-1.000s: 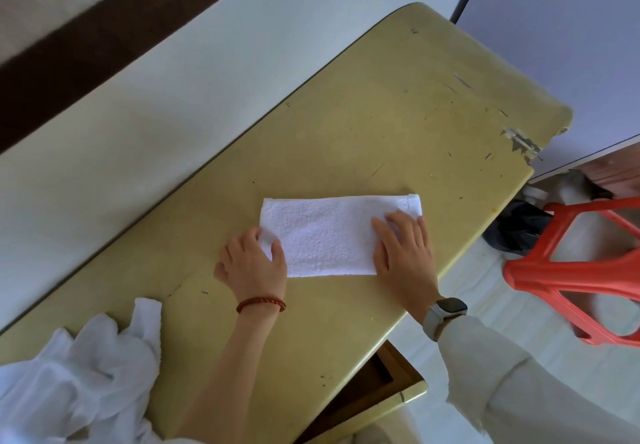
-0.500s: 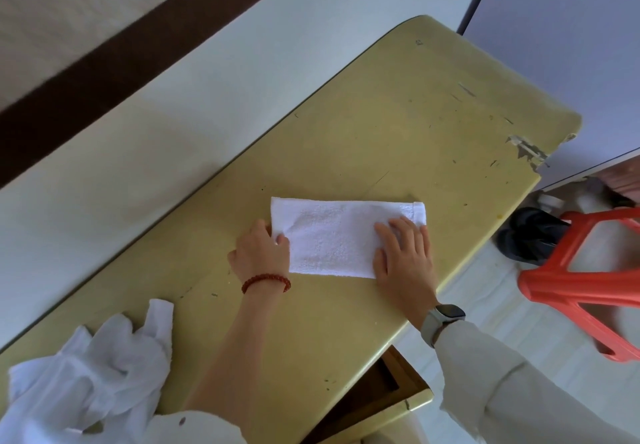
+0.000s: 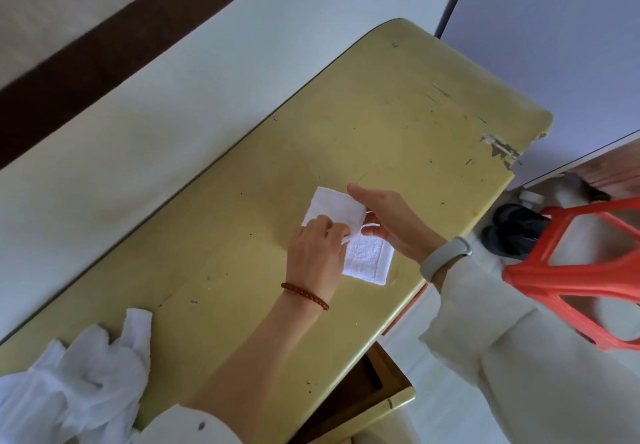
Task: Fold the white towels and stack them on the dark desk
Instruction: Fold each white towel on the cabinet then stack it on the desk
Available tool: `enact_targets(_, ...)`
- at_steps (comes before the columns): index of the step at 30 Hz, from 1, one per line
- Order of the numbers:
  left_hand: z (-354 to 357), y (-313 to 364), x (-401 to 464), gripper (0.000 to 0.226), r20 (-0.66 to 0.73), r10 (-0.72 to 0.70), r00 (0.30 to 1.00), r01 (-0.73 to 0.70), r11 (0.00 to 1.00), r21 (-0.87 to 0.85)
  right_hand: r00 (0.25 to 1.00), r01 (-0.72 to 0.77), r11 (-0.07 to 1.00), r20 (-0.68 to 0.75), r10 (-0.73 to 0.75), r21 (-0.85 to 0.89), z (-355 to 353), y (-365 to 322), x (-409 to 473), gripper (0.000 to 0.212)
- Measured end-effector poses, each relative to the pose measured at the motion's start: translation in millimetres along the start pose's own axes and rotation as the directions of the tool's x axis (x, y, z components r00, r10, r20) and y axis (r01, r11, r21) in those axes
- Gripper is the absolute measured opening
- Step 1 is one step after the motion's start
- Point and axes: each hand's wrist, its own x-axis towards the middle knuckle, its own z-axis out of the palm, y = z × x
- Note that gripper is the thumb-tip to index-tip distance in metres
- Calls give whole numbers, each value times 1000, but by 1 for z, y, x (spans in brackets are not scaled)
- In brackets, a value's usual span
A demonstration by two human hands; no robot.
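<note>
Both hands are on one small white towel [image 3: 349, 213] near the front edge of the yellowish tabletop [image 3: 398, 124], toward its right end. The left hand [image 3: 317, 249] has its fingers curled, pinching the towel's edge, and the right hand [image 3: 388, 220] grips the other side, thumb under and fingers over, so the upper half is lifted and bent over while the lower part [image 3: 367, 261] lies flat on the tabletop. A crumpled pile of white towels [image 3: 74, 381] sits at the left end, well apart from the hands. A red plastic stool [image 3: 571, 270] stands just beside the right forearm, off the tabletop's edge, with dark shoes [image 3: 512, 225] on the floor behind it. An open drawer [image 3: 356, 398] sticks out below the tabletop's front edge.
</note>
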Motion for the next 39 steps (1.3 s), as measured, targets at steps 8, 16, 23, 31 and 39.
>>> enact_targets(8, 9, 7, -26, 54, 70, 23, 997, -14, 991, -132, 995, 67, 984, -60, -78, -164, -25, 0, 1, 19)
enact_targets(16, 17, 32, -31, 27, -4, 89, 996, -88, 969, -230, 970, 157, 943, -133, -203, -292, -50, 6, -3, 27)
enact_targets(23, 35, 44, -41, 42, 63, 145, 987, -131, 974, -185, 945, 136, 889, -212, -248, -437, -62, 26, -5, 36)
enact_targets(31, 35, 38, -44, 40, 97, 127, 987, -114, 985, -128, 908, 192, 853, -241, -342, -486, -62, 43, -5, 30)
enact_targets(39, 37, 35, -43, 37, 123, 133, 983, -121, 987, -103, 872, 220, 742, -214, -441, -634, -62, 48, -6, 30)
